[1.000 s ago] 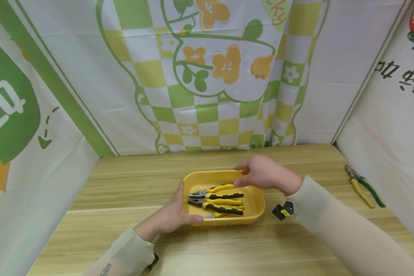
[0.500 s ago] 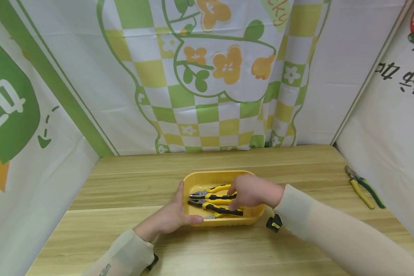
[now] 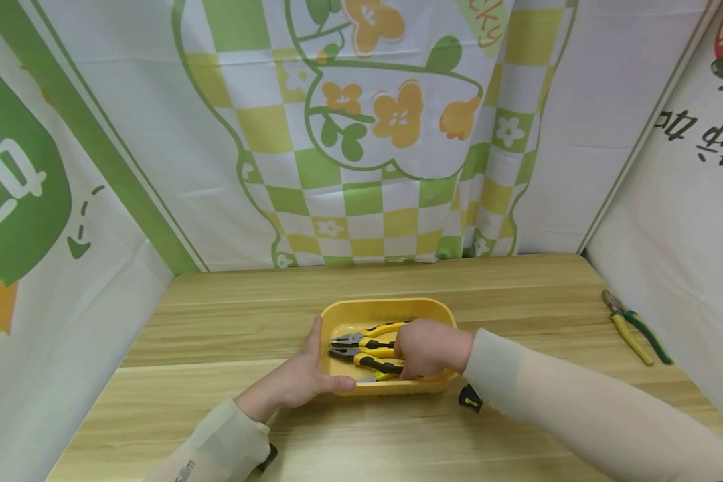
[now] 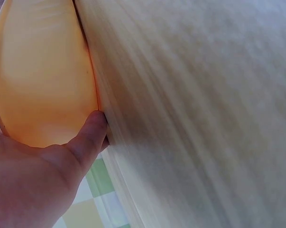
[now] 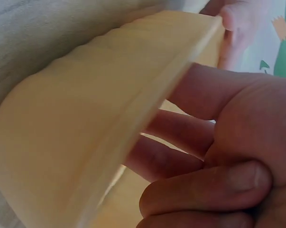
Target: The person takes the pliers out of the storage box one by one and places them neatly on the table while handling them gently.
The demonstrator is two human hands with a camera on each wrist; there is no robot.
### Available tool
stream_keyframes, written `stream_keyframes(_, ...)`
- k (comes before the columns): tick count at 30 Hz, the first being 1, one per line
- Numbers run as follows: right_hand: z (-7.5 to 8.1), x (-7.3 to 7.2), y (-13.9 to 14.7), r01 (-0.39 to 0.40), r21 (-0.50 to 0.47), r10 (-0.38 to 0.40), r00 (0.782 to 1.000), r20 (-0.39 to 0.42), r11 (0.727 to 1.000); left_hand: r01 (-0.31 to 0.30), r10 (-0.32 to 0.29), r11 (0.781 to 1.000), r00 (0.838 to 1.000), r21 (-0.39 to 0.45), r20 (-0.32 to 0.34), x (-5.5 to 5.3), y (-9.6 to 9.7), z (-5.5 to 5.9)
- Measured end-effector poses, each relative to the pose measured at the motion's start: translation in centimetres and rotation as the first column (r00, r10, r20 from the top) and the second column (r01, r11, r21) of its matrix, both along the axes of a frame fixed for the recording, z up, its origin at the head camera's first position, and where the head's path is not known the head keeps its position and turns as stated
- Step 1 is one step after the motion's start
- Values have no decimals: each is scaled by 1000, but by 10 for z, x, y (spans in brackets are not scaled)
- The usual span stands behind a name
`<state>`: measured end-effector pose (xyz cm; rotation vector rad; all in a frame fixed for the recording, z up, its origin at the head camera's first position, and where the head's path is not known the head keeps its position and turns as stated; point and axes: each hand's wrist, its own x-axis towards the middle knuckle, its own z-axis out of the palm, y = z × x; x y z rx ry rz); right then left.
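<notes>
R hand (image 3: 432, 348): fingers down inside yellow tray (image 3: 370, 311), over pliers (image 3: 366, 344); contact hidden, can't tell if clamped. Pliers lie in tray, heads twd L hand (image 3: 298, 376), which grips L end, thumb over near rim. Caution: handles adj., poss. double pick or snag. Text: L sleeve (image 3: 217, 445) approx. "sillim"; curtain (image 3: 361, 199) "cky", cut off; R wall (image 3: 689, 144) Chinese chars., partial.

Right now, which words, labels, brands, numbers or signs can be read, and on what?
"cky", cut off by the frame's top: back curtain.
"lim" at the end, first letters unclear: left sleeve.
Chinese characters, partly cut off, not surely readable: right wall cloth.
White characters, cut off, unreadable: green shape, left wall cloth.
Dashed arrow, pointing down: left wall cloth.
</notes>
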<state>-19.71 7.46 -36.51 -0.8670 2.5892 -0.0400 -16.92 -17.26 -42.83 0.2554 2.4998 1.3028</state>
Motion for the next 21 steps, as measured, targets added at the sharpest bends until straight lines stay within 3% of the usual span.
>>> stream_keyframes(6,-5,-4,-1,-58,27,58,998,-28,998,-5,4,1000,1000,-12,-1,-1,0,0)
stream_keyframes(14,-7,-10,0,-80,32,80,997,-3,996,-12,12,1000,1000,-17,6,0,1,2)
stream_keyframes(21,6,-17,6,-44,-5,44,999,23,999,-24,24,999,1000,-26,9,0,2,1)
